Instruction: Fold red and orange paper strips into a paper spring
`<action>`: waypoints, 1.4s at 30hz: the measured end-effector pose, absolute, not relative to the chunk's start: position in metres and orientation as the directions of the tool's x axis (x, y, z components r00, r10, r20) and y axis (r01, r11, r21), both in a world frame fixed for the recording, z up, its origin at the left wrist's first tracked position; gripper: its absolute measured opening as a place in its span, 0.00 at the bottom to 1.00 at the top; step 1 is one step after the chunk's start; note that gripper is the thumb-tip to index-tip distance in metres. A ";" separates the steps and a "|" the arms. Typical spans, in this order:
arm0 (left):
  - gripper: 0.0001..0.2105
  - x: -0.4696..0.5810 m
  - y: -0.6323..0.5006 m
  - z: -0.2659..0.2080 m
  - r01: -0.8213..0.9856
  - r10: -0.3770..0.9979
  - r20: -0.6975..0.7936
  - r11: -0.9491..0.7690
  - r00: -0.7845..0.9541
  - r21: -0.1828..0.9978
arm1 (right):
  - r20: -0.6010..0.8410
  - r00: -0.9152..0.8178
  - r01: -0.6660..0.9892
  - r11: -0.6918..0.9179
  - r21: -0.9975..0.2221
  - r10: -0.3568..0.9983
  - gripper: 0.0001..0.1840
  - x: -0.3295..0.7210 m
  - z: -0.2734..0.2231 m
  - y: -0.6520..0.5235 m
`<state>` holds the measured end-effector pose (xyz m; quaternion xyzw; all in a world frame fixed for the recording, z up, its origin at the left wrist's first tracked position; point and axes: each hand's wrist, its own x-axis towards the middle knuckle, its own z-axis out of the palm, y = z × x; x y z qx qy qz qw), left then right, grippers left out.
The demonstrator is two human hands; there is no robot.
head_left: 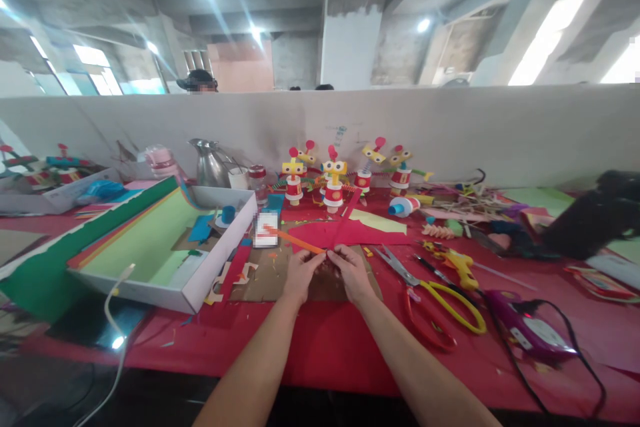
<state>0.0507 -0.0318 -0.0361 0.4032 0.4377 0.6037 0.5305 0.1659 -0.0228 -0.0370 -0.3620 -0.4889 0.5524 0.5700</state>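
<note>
In the head view, a flat brown cardboard sheet point(273, 273) lies on the red table point(325, 353), and both hands are over it. The left hand point(301, 275) pinches the near end of a long, thin orange paper strip point(301, 243). The right hand point(354, 275) has its finger and thumb close together at the same spot, but I cannot tell what they grip. The fingertips almost touch. The orange paper strip points away from them, to the left and past the back edge of the cardboard sheet, so the left hand is nearer to its long part. A thin red paper strip point(349, 212) sticks out the other way, to the back and right, on the right hand's side. The two strips make a wide V that meets at the fingertips. Right of the cardboard sheet are big scissors with one red and one yellow handle point(413, 281) and a yellow glue gun point(465, 271). Left of it is a white cardboard box point(227, 240). Behind it stand little red, white and yellow toy figures point(333, 193).
</note>
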 end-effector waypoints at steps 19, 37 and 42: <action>0.11 0.051 -0.032 -0.035 -0.274 0.996 0.045 -0.066 -0.082 0.959 | 0.163 -0.086 -0.295 0.132 -0.946 0.983 0.15 0.167 -0.033 -0.023; 0.10 0.051 -0.031 -0.036 -0.328 0.998 0.043 -0.054 -0.041 0.943 | 0.171 -0.068 -0.305 0.143 -0.942 0.983 0.14 0.168 -0.033 -0.022; 0.11 0.052 -0.031 -0.035 -0.322 0.999 0.017 -0.031 -0.047 0.946 | 0.188 -0.054 -0.274 0.166 -0.947 0.981 0.16 0.168 -0.035 -0.021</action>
